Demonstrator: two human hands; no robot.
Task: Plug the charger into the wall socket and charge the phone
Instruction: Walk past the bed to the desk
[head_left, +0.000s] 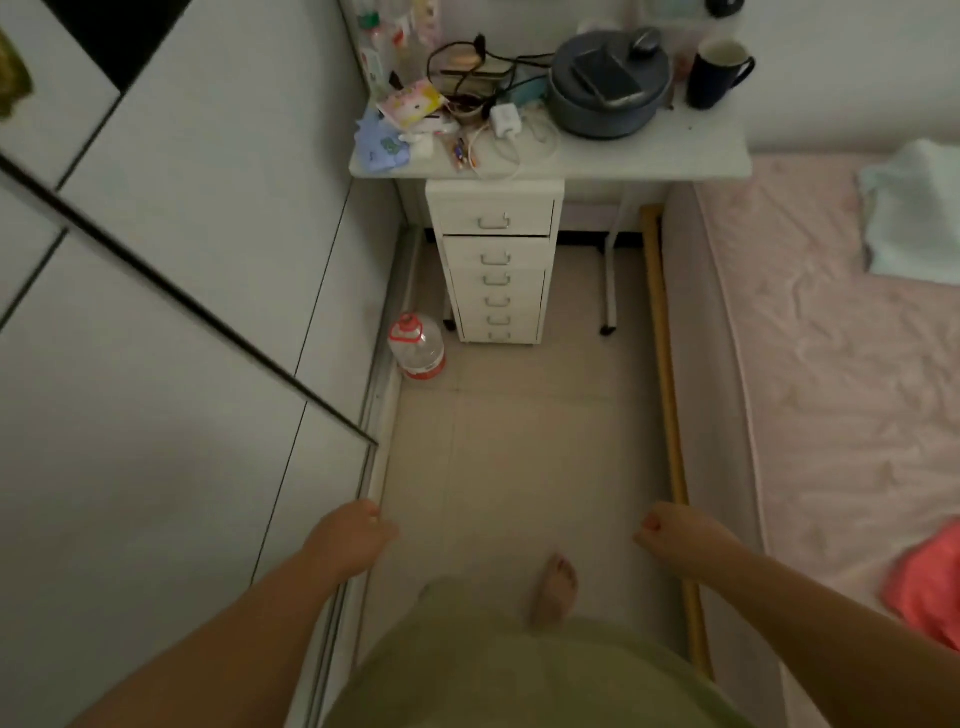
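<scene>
A white charger block (505, 119) with a coiled white cable (519, 150) lies on the small white table (649, 156) at the far end of the room. A dark phone (608, 78) rests on the lid of a grey pot (608, 109) on the same table. No wall socket shows. My left hand (353, 540) and my right hand (670, 535) hang low over the floor, far from the table, both curled into loose fists with nothing in them.
A white drawer unit (496, 260) stands under the table. A water jug (417, 348) sits on the floor by the wardrobe (156, 312) on the left. A pink bed (831, 364) runs along the right. A dark mug (714, 73) and clutter crowd the table.
</scene>
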